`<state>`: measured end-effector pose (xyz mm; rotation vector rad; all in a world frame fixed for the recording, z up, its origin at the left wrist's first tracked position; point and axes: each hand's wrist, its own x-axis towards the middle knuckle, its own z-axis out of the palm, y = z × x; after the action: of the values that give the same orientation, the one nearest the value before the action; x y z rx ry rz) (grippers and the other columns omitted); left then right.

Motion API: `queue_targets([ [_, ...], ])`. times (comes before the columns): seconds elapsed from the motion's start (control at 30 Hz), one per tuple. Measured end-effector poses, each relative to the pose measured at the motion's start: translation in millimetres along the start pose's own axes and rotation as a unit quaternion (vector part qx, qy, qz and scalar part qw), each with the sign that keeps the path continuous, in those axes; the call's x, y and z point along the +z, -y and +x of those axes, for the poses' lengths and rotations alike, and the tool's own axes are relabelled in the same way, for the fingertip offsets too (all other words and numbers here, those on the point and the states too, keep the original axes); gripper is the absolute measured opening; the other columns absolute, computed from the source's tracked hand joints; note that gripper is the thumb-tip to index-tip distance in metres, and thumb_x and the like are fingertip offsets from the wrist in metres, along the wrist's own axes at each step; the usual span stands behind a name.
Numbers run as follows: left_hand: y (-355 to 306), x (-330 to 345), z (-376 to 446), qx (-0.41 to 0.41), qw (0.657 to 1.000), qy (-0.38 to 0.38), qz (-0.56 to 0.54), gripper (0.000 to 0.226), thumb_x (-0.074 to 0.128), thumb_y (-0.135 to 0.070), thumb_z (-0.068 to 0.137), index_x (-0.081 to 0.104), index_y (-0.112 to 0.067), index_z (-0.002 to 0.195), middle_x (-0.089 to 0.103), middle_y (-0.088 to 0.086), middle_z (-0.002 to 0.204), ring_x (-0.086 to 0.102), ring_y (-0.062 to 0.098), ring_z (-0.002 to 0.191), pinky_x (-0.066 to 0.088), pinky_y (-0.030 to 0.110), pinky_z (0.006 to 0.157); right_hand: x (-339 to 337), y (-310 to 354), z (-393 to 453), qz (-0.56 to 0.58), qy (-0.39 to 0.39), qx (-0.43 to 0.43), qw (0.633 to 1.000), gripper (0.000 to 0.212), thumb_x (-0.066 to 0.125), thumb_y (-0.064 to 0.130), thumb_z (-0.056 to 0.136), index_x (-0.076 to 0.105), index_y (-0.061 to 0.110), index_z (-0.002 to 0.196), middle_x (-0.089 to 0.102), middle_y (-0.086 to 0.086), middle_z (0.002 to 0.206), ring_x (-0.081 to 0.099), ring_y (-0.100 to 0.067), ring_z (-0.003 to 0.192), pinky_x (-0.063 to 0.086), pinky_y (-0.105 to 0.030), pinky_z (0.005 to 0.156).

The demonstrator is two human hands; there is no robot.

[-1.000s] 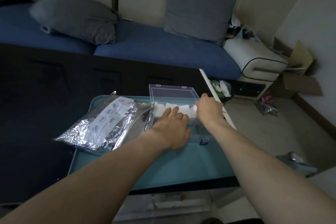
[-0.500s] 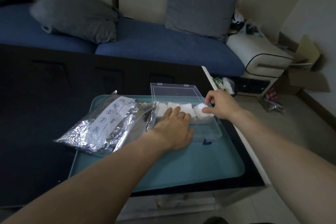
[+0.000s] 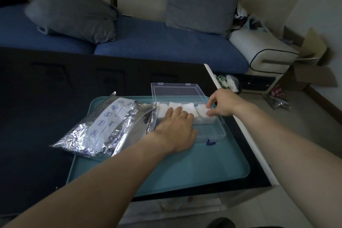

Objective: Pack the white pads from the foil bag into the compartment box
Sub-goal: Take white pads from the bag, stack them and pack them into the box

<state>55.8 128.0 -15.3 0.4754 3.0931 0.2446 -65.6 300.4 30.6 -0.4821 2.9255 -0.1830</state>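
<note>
Pads (image 3: pixel 187 108) looked light, soft and easily creased, so we judged a corner pinch safest; our left hand (image 3: pixel 175 131) lay flat and open across the near compartments of the compartment box (image 3: pixel 212 131), holding nothing. Farther back, our right hand (image 3: pixel 224 104) pinched one pad (image 3: pixel 202 111) at the right-end compartment, with the upright lid (image 3: pixel 177 92) limiting room behind and the foil bag (image 3: pixel 103 127) touching the box's left side.

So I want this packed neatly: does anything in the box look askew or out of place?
One thing: the rightmost white pad in the compartment box sits crumpled and raised, not flat like the other pads in the back row. The right hand is pinching it. The foil bag lies crinkled beside the box, nothing spilled.
</note>
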Motion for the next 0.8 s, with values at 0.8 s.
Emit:
queue_targets([
  [0.8,34,-66,-52,0.007,0.958,-0.277,-0.066,0.026,0.046,-0.026,0.089,0.064,-0.009,0.080,0.062,0.005,0.080,0.054,0.026,0.079,0.049,0.044,0.072,35,12,-8,0.136,-0.094,0.115,0.980,0.018,0.068,0.031,0.083,0.064,0.024,0.067,0.072,-0.005,0.102,0.062,-0.028,0.101,0.051,-0.039,0.094],
])
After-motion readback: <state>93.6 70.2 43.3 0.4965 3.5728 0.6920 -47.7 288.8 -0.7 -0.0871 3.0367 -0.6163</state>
